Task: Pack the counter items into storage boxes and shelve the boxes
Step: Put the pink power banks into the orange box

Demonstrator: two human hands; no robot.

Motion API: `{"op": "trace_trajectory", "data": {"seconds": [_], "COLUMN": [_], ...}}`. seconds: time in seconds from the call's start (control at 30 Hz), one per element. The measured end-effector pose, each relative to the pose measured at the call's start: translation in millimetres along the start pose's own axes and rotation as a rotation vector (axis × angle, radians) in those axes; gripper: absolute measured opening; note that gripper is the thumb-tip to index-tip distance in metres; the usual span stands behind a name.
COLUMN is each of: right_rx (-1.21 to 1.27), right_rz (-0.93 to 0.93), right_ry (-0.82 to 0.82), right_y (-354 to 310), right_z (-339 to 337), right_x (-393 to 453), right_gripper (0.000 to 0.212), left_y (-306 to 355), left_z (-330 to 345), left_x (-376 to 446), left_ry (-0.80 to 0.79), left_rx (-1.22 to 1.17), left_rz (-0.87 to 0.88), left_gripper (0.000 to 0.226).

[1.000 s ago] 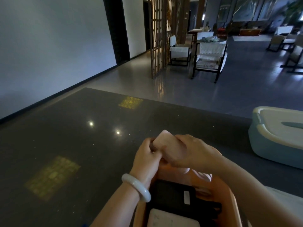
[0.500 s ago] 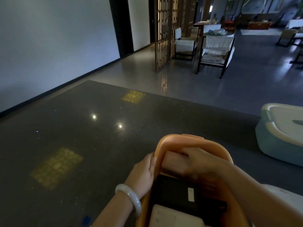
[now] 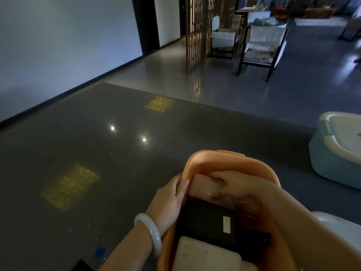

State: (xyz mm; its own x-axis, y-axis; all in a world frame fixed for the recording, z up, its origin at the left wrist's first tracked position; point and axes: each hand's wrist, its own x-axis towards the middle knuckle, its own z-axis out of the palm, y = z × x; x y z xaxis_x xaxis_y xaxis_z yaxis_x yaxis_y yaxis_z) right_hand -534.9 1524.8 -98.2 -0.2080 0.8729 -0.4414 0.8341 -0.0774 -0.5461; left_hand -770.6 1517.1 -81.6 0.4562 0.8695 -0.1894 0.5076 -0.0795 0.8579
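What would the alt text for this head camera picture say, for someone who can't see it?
Seen from above, a person's right hand presses a pale pink block into an orange storage box on a dark counter, while the left hand grips the box's rim. A black case and a white item already lie inside; a lidded blue box sits to the right.

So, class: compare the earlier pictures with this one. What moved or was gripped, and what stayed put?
The pink block, earlier held up by both hands, has gone down into the orange box. The right hand still grips it; the left hand let go and now holds the box's rim. The black item, white item and blue box stayed.
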Motion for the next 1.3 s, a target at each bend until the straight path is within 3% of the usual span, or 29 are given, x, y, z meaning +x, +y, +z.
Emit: {"op": "trace_trajectory", "data": {"seconds": [0.43,0.6,0.73,0.9,1.0,1.07,1.17,1.3], "right_rx": [0.015,-0.001,0.011,0.021,0.012,-0.01,0.004,-0.118], "right_rz": [0.021,0.021,0.034,0.056,0.055,0.046,0.026,0.026], "right_ry": [-0.083,-0.077,-0.082,-0.078,-0.068,-0.058,-0.003,0.232], "right_y": [-2.6,-5.4,-7.9,-7.5,-8.4,-9.7,-16.9,-41.1], "right_z": [0.9,2.2,1.5,1.8,2.7,2.9,-1.8,-23.6], "right_x": [-0.4,-3.1,-3.7,-3.0,-3.9,-5.7,-12.8,-23.3], "right_gripper": [0.063,0.062,0.062,0.059,0.059,0.058,0.052,0.029], "left_y": [-1.5,-2.9,-2.0,-0.6,-1.6,-3.0,-1.4,-3.8], "left_z": [1.5,2.6,2.8,2.8,2.9,1.4,-5.3,-24.7], "left_x": [1.1,1.8,1.2,0.4,0.6,0.4,-1.8,-9.3], "left_ry": [0.01,0.015,0.014,0.023,0.027,0.019,0.038,0.129], "left_rx": [-0.001,0.02,0.055,0.086,0.086,0.122,0.215,0.367], "left_rz": [-0.033,-0.024,-0.047,-0.038,-0.031,-0.032,0.001,0.065], "left_gripper": [0.011,0.031,0.02,0.033,0.052,0.049,0.035,0.049]}}
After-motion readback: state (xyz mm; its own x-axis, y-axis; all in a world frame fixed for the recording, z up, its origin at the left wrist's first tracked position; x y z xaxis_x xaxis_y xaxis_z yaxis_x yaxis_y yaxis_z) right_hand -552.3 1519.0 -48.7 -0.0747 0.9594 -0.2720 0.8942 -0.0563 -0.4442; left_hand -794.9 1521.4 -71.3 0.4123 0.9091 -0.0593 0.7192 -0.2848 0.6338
